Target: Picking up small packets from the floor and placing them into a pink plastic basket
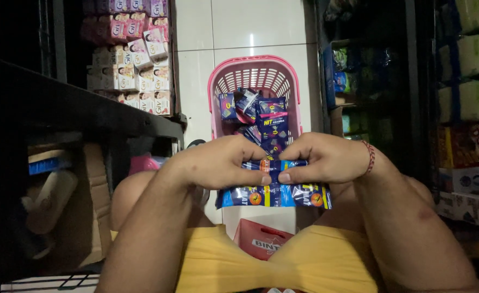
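I look down from the head camera and I see both hands meeting in the centre of the frame. The left hand (217, 163) and the right hand (326, 158) are closed around the same strip of blue sachets (274, 187), thumbs pressed together on its upper fold. The lower row of the strip hangs below the hands, showing yellow bands and small orange circles. The right wrist wears a red thread bracelet (370, 156).

Just above the hands, in the upper centre, a pink plastic basket (253, 66) stands on the white tiled floor (245, 24), and it contains more blue sachets (261, 116) of the same kind, lying in a loose heap. At the upper left, a dark shelf carries stacked pink and white soap boxes (139, 65). At the right edge I see shelves with green, yellow and red packages (470, 146). At the bottom centre, a small red box (261, 239) lies between the knees, partly covered by the yellow cloth.

I judge that the step in hand is folding or separating the strip at the place where the thumbs pinch. The next move, I think, needs a firm pinch on both sides of one seam and a careful pull, so that the sachets do not open.
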